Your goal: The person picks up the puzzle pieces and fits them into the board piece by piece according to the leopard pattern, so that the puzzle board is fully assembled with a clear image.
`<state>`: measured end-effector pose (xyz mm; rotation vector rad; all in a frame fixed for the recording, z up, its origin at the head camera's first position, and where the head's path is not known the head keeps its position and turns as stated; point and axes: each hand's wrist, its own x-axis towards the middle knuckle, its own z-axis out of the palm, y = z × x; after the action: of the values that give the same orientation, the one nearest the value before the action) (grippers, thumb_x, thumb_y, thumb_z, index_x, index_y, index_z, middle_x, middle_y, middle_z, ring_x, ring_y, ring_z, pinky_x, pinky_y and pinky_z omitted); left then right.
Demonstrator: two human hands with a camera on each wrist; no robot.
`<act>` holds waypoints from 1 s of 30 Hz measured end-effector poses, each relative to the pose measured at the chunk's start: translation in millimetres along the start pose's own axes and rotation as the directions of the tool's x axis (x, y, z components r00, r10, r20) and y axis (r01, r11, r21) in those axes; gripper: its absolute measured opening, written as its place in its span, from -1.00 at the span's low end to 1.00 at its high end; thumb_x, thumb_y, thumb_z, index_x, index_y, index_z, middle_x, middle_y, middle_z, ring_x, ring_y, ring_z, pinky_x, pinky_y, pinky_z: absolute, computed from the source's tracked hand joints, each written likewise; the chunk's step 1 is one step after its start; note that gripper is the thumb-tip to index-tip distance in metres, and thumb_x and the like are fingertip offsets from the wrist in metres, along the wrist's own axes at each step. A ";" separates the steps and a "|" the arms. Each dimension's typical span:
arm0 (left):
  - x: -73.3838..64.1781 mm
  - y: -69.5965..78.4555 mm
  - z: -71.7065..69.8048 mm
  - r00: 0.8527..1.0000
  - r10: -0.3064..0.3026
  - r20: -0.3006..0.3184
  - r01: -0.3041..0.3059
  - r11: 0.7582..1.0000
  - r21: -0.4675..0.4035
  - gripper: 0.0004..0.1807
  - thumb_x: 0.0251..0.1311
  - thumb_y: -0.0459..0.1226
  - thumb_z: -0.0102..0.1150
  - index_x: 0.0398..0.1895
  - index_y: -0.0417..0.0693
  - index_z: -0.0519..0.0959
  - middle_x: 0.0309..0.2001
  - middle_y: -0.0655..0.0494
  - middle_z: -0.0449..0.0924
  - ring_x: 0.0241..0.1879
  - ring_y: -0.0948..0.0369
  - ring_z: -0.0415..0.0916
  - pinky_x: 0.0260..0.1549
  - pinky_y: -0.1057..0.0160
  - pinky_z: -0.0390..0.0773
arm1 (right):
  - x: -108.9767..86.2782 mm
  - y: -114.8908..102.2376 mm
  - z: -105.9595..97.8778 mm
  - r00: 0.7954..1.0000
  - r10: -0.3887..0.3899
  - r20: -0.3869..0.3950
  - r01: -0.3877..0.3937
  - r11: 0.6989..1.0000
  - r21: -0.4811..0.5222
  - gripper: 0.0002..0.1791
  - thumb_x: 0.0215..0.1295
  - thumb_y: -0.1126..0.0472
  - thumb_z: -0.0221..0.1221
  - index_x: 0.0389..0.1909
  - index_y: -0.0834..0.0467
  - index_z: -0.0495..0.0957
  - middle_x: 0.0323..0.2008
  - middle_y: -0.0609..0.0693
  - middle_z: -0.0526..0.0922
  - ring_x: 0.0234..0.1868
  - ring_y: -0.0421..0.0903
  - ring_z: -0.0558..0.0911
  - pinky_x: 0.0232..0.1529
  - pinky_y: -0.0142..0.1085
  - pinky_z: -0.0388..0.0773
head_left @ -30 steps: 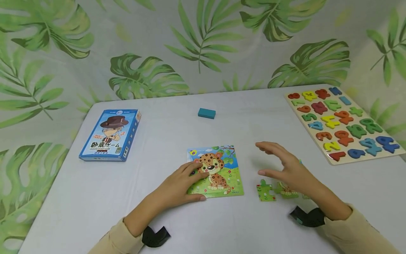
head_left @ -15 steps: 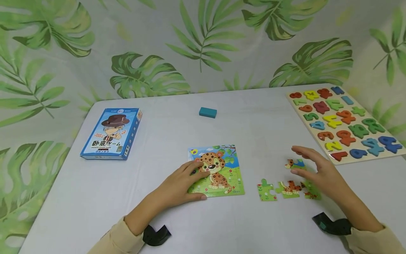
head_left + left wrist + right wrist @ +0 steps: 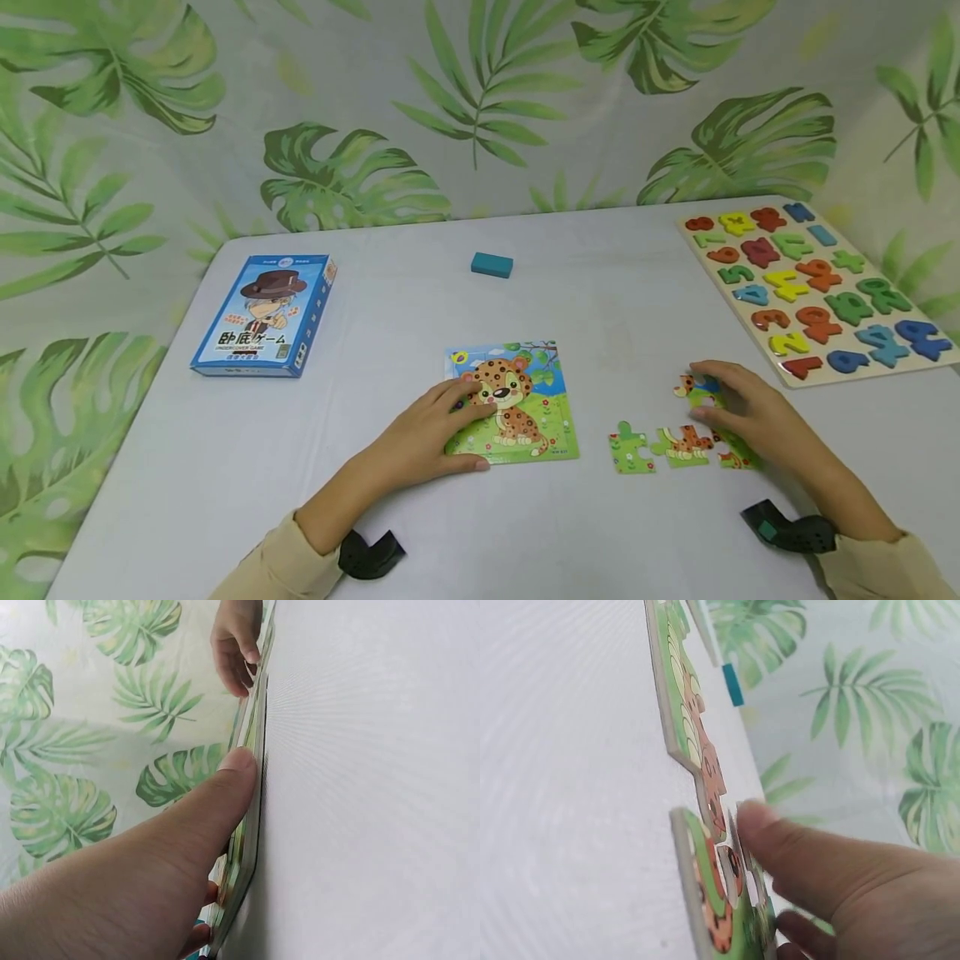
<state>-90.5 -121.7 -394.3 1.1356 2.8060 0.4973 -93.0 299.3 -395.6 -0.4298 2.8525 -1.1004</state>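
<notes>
The squarish leopard puzzle point(image 3: 517, 427) points head-away, left hand point(image 3: 426, 435) spread, any pinch by right hand point(image 3: 759, 418) unclear.

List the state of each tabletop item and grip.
Leopard picture board: face up, partly covered.
Left grip: resting on that board.
Leftmost jigsaw piece: face up, unjoined.
Middle jigsaw piece: face up, left side unjoined.
Rightmost jigsaw piece: face up, partly hidden.
Upper jigsaw piece: face up, partly hidden.
Right grip: at that piece, pinch unclear.
UNDERCOVER GAME box: closed, front up.
Teal block: lying flat.
Number puzzle board: flat, figures seated.
</notes>
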 end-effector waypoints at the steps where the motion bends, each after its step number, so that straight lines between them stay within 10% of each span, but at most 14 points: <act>1: -0.1 -0.2 0.3 1.000 0.000 0.000 0.000 1.000 -0.002 -0.26 0.01 0.24 0.05 0.26 0.17 0.29 0.30 0.06 0.08 0.30 0.07 -0.05 0.17 0.08 0.12 | 0.3 1.1 0.5 1.000 -0.001 0.002 0.001 1.000 -0.017 -0.39 0.14 0.11 0.21 0.18 0.24 0.29 0.16 0.31 0.25 0.19 0.35 0.13 0.09 0.25 -0.02; 20: 1.5 -1.2 3.1 1.000 0.001 -0.011 -0.001 1.000 -0.012 -0.27 0.00 0.23 0.07 0.26 0.19 0.29 0.31 0.09 0.05 0.30 0.08 -0.06 0.19 0.10 0.08 | 3.4 -5.4 2.5 0.999 0.006 -0.037 -0.012 0.987 -0.163 -0.48 0.10 0.03 0.24 -0.04 0.31 0.41 -0.04 0.29 0.41 0.04 0.26 0.29 -0.03 0.19 0.20; 30: 2.6 -0.8 1.1 1.000 0.007 -0.003 -0.007 1.000 0.025 -0.28 0.02 0.22 0.06 0.25 0.15 0.28 0.29 0.06 0.08 0.28 0.06 -0.03 0.15 0.04 0.14 | 7.4 -46.7 10.4 0.988 -0.122 -0.090 0.107 0.982 -0.157 -0.48 0.04 0.15 0.29 0.05 0.20 0.44 -0.03 0.10 0.40 0.02 0.10 0.38 -0.10 0.05 0.39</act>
<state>-92.7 -120.1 -395.5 1.1506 2.8196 0.4668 -87.4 257.5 -371.9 -0.5716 3.0464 -0.9493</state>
